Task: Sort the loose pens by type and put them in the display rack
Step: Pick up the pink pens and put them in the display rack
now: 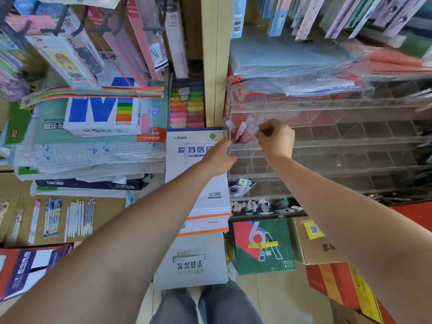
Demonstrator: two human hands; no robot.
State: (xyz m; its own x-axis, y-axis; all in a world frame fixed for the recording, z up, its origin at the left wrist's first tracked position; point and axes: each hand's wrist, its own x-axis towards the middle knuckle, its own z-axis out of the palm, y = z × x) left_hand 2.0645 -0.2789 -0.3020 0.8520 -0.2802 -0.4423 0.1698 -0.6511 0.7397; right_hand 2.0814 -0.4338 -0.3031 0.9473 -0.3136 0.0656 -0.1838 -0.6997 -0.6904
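Far left, low: loose pens are lying in separate rows on a cardboard sheet, with a white group, a blue-printed group and a pink-and-white few side by side, all well apart from the rack. Above them a blue-and-white ream box is sitting on stacked paper packs. Centre: a pile of paper pads is standing just beside the rack's left wall. The left forearm is crossing over this pile. The left hand is reaching to the left front corner of the clear display rack, fingertips touching the acrylic edge. Its fingers are turned away from the camera, so I cannot tell whether they are gripping or only resting. Just right of it, a bunch of pink pens is standing tilted in the leftmost compartment of an upper tier, caps fanning up and to the left above the divider. The right hand is curling round the bunch from the right, thumb and fingers pinching the pens near their upper ends. Further right, the rack's tiers are running off to the frame edge. Below the rack a green box is sitting on the floor.
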